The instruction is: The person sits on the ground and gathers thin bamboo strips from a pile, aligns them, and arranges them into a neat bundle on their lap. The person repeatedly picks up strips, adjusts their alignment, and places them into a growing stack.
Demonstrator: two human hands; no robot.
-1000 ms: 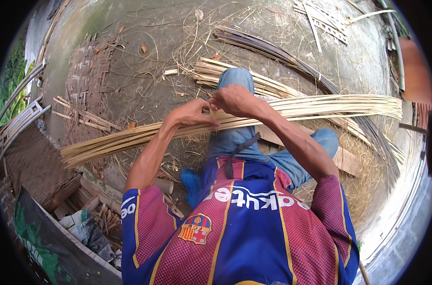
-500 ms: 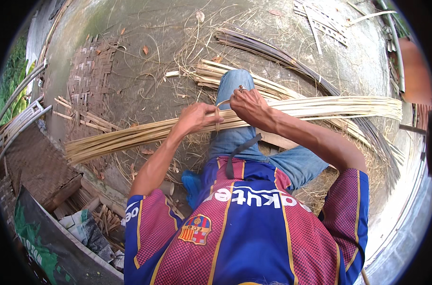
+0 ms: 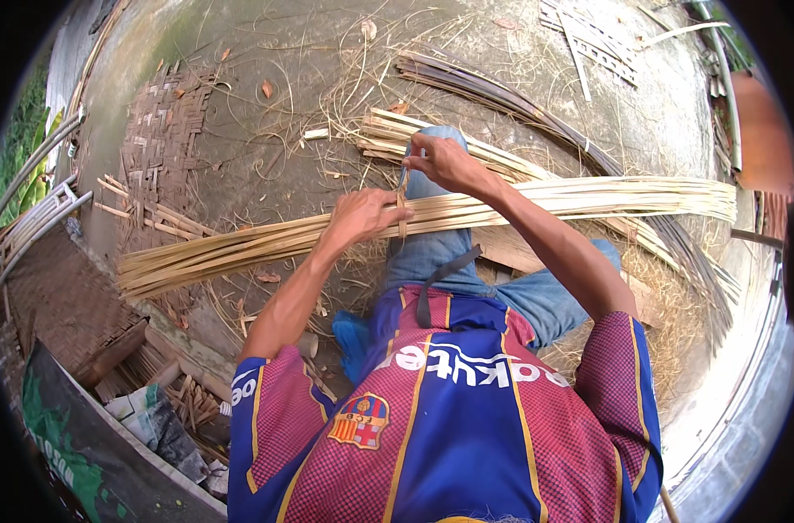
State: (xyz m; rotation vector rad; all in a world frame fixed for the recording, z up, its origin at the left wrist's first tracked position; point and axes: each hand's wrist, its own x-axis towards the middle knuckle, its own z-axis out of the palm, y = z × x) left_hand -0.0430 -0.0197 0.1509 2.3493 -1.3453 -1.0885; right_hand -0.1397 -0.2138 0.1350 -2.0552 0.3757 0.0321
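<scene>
A long bundle of pale bamboo strips [image 3: 240, 248] lies across my lap, running from lower left to the right edge. My left hand [image 3: 362, 216] grips the bundle near its middle. My right hand [image 3: 445, 161] is raised just above it, pinching a thin strip or tie [image 3: 402, 196] that runs down to the bundle. My blue-jeaned knee [image 3: 432, 253] shows under the strips.
A second pile of pale strips [image 3: 388, 131] and a dark bundle [image 3: 501, 96] lie on the concrete ground beyond. A woven bamboo mat [image 3: 161, 139] lies at the left. Loose shavings and scraps litter the ground, and a small lattice piece [image 3: 589, 39] sits at top right.
My right hand has lifted up and away from the bundle, drawing the thin strip upward. My left hand stays on the bundle and has shifted slightly right.
</scene>
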